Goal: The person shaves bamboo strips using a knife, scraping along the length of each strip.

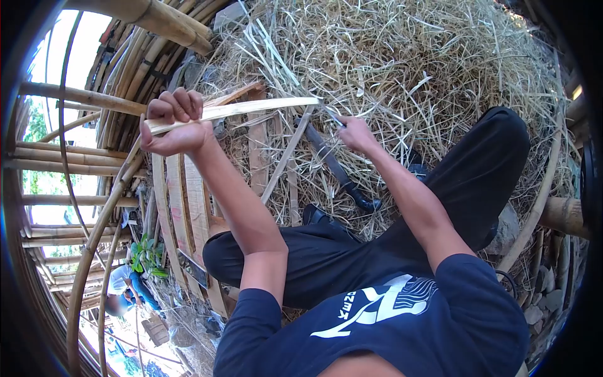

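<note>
My left hand (pixel 174 124) is closed around a long pale strip of split bamboo (pixel 264 105), which reaches across to the right. In my right hand (pixel 357 134) is a small knife (pixel 334 115), its blade at the far end of the strip. From this view I cannot tell whether the edge is cutting into it. Between my forearms a long dark tool with a curved black handle (pixel 359 198) lies on the shavings. Thin pale slivers (pixel 271 53) lie beyond the strip.
A big heap of shavings (pixel 402 44) fills the ground ahead of me. Wooden boards (pixel 178 188) lie at the left, beside a bamboo pole frame (pixel 81 97). My crossed legs (pixel 465 169) are close below my hands. Another person (pixel 125 286) is farther off, lower left. Stones (pixel 543 308) lie at right.
</note>
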The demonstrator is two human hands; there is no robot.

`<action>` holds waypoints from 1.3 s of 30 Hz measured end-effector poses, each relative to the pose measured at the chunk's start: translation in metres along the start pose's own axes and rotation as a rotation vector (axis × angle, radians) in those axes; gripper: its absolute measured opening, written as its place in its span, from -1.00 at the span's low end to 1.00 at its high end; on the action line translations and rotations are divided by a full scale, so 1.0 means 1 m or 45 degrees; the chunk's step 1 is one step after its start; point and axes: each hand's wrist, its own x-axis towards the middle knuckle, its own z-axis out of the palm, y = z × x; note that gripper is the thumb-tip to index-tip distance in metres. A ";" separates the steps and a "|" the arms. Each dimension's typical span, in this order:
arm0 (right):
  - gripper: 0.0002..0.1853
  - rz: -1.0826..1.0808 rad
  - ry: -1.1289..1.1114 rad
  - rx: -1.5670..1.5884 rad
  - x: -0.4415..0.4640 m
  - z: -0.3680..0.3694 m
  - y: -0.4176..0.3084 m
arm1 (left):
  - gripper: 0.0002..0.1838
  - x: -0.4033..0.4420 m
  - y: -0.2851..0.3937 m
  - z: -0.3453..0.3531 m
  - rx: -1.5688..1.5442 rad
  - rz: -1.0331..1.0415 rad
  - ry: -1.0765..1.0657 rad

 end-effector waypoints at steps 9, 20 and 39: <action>-0.58 -0.061 0.070 0.118 0.000 0.000 0.004 | -0.48 0.001 0.009 0.000 0.013 -0.003 0.037; -0.58 -0.246 0.084 0.051 -0.001 0.007 0.002 | -0.49 -0.002 0.003 0.003 0.056 -0.060 0.056; -0.56 0.058 -0.096 0.041 -0.012 -0.007 -0.009 | -0.51 -0.001 0.006 0.004 0.061 -0.013 0.120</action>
